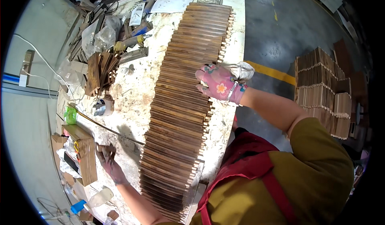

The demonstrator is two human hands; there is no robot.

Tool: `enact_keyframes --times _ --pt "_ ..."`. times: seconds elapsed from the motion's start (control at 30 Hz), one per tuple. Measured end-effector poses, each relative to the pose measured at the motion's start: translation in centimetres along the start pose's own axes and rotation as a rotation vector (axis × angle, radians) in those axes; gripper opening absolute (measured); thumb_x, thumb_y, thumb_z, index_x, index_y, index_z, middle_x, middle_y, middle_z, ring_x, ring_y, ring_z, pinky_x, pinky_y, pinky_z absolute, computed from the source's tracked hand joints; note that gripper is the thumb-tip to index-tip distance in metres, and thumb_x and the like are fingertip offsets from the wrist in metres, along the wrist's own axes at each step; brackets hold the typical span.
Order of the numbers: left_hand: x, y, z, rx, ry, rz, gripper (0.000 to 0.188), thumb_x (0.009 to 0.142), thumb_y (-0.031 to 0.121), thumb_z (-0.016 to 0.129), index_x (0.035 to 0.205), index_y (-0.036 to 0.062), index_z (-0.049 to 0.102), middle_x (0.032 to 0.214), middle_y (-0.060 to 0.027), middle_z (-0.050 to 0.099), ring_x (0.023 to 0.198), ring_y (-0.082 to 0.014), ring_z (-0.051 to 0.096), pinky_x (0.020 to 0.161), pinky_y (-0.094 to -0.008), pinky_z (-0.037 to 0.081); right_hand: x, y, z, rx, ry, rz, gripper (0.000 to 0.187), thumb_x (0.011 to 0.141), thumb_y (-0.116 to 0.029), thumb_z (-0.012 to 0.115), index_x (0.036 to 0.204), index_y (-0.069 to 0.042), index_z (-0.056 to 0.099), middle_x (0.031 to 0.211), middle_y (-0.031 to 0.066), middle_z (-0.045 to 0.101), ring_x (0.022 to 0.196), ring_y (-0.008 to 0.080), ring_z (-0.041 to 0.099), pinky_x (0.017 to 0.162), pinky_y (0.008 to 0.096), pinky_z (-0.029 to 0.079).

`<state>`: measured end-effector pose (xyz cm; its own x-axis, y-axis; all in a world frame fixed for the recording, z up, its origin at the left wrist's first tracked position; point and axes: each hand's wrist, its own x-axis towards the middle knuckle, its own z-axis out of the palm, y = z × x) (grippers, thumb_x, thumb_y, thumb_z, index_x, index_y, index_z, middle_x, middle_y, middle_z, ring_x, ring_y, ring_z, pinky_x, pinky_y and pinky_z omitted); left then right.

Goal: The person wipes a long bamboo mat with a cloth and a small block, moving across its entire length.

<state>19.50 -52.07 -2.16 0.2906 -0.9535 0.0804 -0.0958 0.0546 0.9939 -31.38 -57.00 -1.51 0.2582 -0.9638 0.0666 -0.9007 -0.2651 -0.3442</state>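
Note:
A long row of dark brown wooden slats [176,84] lies side by side down the table, pale pegs showing at their right ends. Over the middle of this row is my right hand [218,82], in a pink flowered glove, with its fingers curled. A bunched white cloth [242,71] sticks out from beside its palm and appears gripped in it; the palm side is hidden. To the left of the slats, my left hand [109,160], its fingers stained dark, hovers beside a cardboard box [89,156]. Its fingers are bent but apart, and nothing shows between them.
A thin rod [110,129] spans from a green container [70,115] to the slats. Farther back lie a power tool [130,43], loose dark wood pieces [98,72] and a can [103,107]. A bottle [100,197] lies near left. Stacked wood [321,92] stands right, on the floor.

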Motion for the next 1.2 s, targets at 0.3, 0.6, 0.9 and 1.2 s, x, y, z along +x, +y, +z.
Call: enact_keyframes --times 0.3,0.6,0.9,1.2 --pt "-2.8 2.0 2.4 0.062 0.042 -0.007 0.043 0.098 0.022 0.061 0.133 0.0058 0.043 0.117 -0.0085 0.056 0.108 -0.0206 0.058 0.088 -0.0345 0.054 0.2 0.2 -0.2 -0.017 -0.031 0.011 0.033 0.091 -0.036 0.06 0.106 -0.006 0.058 0.106 0.0134 0.062 0.103 0.0325 0.061 0.085 0.0436 0.051" --pt "2.7 2.1 13.9 0.184 -0.165 0.058 0.052 0.1 0.025 0.058 0.146 0.0054 0.041 0.129 -0.0069 0.056 0.115 -0.0184 0.058 0.094 -0.0323 0.048 -2.7 7.8 -2.7 0.541 0.214 0.031 0.024 0.09 -0.03 0.066 0.098 -0.007 0.065 0.095 0.0115 0.068 0.091 0.0289 0.066 0.081 0.039 0.052" --pt "9.9 7.7 36.2 0.711 -0.387 0.455 0.047 0.092 0.024 0.07 0.131 0.0018 0.058 0.114 -0.0146 0.06 0.103 -0.0243 0.06 0.091 -0.0333 0.049 2.7 21.1 -7.0 0.341 0.298 0.086 0.029 0.092 -0.029 0.064 0.11 -0.007 0.063 0.099 0.015 0.068 0.095 0.0343 0.066 0.085 0.0414 0.052" --pt "16.7 8.2 52.3 1.073 -0.655 0.976 0.049 0.082 0.003 0.064 0.129 0.0166 0.062 0.12 -0.0116 0.064 0.105 -0.0352 0.061 0.095 -0.041 0.051 6.9 20.4 -3.6 0.129 0.466 0.136 0.034 0.087 -0.021 0.066 0.118 -0.008 0.063 0.126 0.0167 0.056 0.114 0.0371 0.057 0.094 0.0432 0.05"
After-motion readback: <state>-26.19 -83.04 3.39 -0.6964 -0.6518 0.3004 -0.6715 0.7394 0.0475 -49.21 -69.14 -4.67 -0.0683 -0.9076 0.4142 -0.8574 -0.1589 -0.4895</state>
